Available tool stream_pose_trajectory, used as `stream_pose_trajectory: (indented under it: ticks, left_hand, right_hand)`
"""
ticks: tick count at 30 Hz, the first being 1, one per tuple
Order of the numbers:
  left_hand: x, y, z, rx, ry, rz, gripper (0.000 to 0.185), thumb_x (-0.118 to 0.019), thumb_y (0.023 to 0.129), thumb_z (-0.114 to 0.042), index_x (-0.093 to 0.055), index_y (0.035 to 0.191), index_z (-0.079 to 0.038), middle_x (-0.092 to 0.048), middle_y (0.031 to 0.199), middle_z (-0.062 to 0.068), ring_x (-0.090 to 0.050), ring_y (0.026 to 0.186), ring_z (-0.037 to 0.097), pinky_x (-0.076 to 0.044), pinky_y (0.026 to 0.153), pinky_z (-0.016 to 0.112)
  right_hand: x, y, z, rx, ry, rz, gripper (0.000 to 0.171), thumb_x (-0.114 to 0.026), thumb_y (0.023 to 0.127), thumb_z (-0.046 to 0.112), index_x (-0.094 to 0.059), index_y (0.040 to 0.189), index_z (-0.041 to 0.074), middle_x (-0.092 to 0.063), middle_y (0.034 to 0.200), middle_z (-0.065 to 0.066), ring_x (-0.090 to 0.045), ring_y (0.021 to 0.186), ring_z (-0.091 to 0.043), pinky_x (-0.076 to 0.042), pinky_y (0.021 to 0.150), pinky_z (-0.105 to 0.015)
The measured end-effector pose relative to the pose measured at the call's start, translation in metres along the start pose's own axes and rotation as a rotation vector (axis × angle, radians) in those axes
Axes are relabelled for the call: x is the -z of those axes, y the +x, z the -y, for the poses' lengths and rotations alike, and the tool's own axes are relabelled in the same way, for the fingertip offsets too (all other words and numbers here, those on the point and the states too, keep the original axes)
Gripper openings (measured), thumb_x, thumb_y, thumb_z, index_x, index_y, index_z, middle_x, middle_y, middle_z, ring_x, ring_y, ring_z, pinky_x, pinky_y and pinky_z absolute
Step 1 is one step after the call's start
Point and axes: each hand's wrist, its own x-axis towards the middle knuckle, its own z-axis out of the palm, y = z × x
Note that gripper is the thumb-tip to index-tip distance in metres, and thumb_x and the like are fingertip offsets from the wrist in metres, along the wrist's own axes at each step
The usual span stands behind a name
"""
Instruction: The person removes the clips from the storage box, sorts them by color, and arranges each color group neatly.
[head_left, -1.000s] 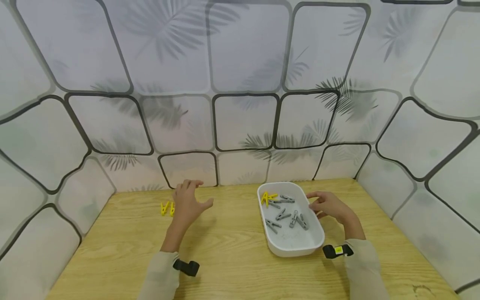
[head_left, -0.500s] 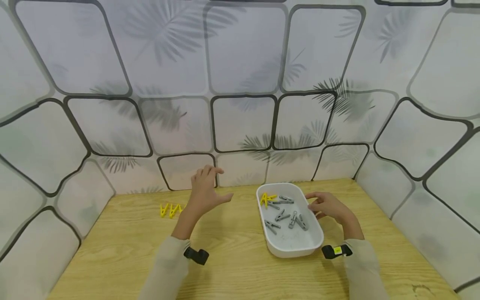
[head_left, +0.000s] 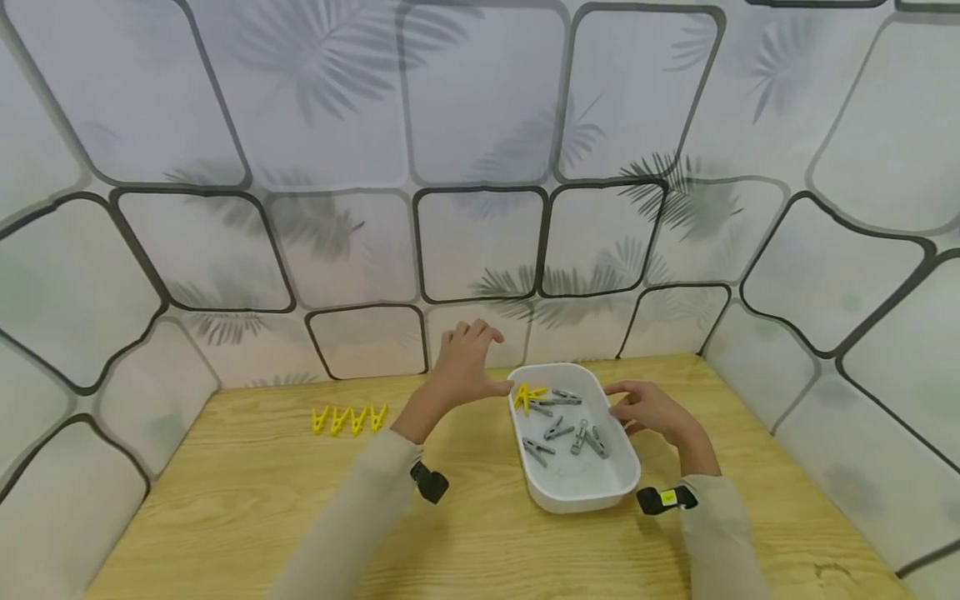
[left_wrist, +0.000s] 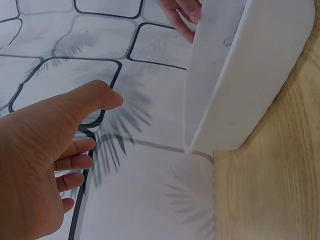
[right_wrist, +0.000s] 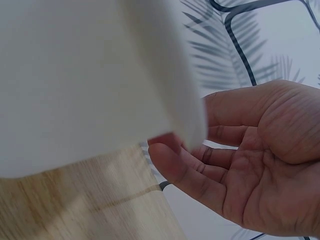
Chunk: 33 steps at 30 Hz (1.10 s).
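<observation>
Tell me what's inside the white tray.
Inside the white tray: yellow clips toward its far left corner and several gray clips. Whatever lies directly beneath them is covered and can't be seen.

Shows a tabletop (head_left: pixel 480 550) of yellowish wood, with streaky grain and a small brownish mark (head_left: pixel 832 571) near the front right corner. Carries a long, round-cornered white bin (head_left: pixel 573 502) right of the middle, set lengthwise from front to back. Bears four V-shaped yellow clips (head_left: pixel 337 427) in a side-by-side row toward the back left, well apart from the bin
</observation>
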Motion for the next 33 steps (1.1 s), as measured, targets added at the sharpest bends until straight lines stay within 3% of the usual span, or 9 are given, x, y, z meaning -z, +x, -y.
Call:
stream_pose_trajectory:
  ticks: [7,16,27,33]
  left_hand:
    - [-0.032,0.013,-0.011,0.013,-0.010,0.097,0.065,-0.078,0.086,-0.046,-0.056,0.137,-0.013,-0.053,0.138,0.005,-0.046,0.118,0.029,-0.035,0.100,0.049]
    - [-0.074,0.020,-0.018,0.070,0.111,0.176,0.059,-0.075,0.089,-0.044,-0.059,0.137,-0.013,-0.057,0.134,0.005,-0.048,0.120,0.028,-0.036,0.104,0.048]
    - [-0.089,0.033,-0.026,0.051,0.316,0.231,0.041,-0.074,0.088,-0.048,-0.069,0.112,-0.015,-0.064,0.117,0.000,-0.047,0.107,0.021,-0.036,0.095,0.040]
    - [-0.089,0.034,-0.030,0.038,0.344,0.268,0.034,-0.073,0.090,-0.047,-0.068,0.100,-0.016,-0.064,0.108,0.000,-0.041,0.097,0.019,-0.031,0.089,0.038]
  right_hand:
    - [0.000,-0.001,0.003,-0.003,0.009,-0.004,0.048,-0.059,0.100,0.008,-0.048,0.143,-0.009,-0.070,0.105,-0.022,-0.070,0.086,-0.023,-0.061,0.078,-0.044]
    - [0.000,0.001,0.001,-0.004,0.013,-0.005,0.048,-0.060,0.100,0.009,-0.048,0.143,-0.009,-0.070,0.103,-0.020,-0.071,0.085,-0.023,-0.061,0.077,-0.043]
    - [0.000,0.002,-0.001,0.001,0.022,-0.009,0.047,-0.060,0.099,0.008,-0.049,0.141,-0.009,-0.070,0.101,-0.019,-0.071,0.083,-0.022,-0.061,0.076,-0.043]
    - [0.001,0.002,-0.002,-0.012,0.031,-0.010,0.047,-0.060,0.098,0.008,-0.049,0.141,-0.009,-0.070,0.099,-0.018,-0.071,0.081,-0.021,-0.061,0.075,-0.041]
